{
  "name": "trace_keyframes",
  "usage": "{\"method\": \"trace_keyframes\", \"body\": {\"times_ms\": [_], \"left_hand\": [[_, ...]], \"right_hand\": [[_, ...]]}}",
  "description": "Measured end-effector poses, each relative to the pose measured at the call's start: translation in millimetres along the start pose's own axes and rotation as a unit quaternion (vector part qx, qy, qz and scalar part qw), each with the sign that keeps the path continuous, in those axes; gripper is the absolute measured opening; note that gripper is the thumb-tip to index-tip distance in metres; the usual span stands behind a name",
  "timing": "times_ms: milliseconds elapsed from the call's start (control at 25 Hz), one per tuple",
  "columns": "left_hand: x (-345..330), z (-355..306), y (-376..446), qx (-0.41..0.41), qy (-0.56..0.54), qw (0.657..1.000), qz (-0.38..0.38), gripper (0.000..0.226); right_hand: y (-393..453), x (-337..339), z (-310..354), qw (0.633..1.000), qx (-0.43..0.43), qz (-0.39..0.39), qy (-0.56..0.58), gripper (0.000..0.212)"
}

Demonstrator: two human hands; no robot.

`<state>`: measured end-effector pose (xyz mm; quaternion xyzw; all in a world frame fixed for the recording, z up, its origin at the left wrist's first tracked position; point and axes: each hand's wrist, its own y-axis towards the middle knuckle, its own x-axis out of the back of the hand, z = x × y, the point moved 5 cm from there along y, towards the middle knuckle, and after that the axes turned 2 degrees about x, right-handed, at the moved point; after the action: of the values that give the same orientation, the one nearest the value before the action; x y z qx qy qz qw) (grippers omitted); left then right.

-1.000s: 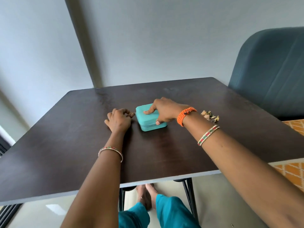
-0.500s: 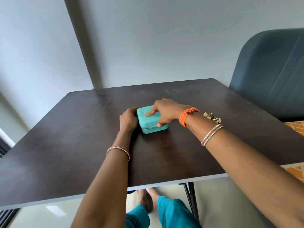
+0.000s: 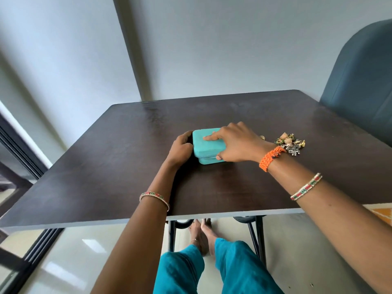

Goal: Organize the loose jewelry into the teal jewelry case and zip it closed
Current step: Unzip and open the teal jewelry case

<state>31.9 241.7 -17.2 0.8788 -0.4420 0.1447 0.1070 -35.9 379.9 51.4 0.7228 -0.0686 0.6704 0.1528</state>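
Sitting near the middle of the dark table, lid down: teal jewelry case. Bracing it from above, right hand, index finger lying on the lid, thumb pressing the near side, likely steadying against a zipper pull. Cupping the case's left side, left hand, fingers curled; whether pinching a zipper tab, impossible to tell. Waiting just right of the wrist, loose jewelry, not yet packed. Standing beyond the far right corner, blue chair.

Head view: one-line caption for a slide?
Both hands, left and right, hold the closed case; jewelry lies beside it.
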Motion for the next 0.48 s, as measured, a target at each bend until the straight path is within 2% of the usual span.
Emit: {"method": "trace_keyframes", "body": {"times_ms": [160, 320, 480], "left_hand": [[3.4, -7.1, -6.4, -0.012, -0.031, 0.998, -0.047, 0.051], [4.7, -6.4, -5.7, -0.025, -0.014, 0.998, -0.057, 0.042], [4.8, -2.1, -1.4, -0.019, -0.028, 0.997, -0.068, 0.043]], "right_hand": [[-1.5, 15.3, 2.5, 1.0, 0.013, -0.013, 0.012, 0.062], [-1.2, 31.5, 4.1, 0.998, 0.039, -0.054, -0.013, 0.05], [10.0, 47.2, -11.2, 0.993, 0.005, -0.097, 0.06, 0.037]]}}
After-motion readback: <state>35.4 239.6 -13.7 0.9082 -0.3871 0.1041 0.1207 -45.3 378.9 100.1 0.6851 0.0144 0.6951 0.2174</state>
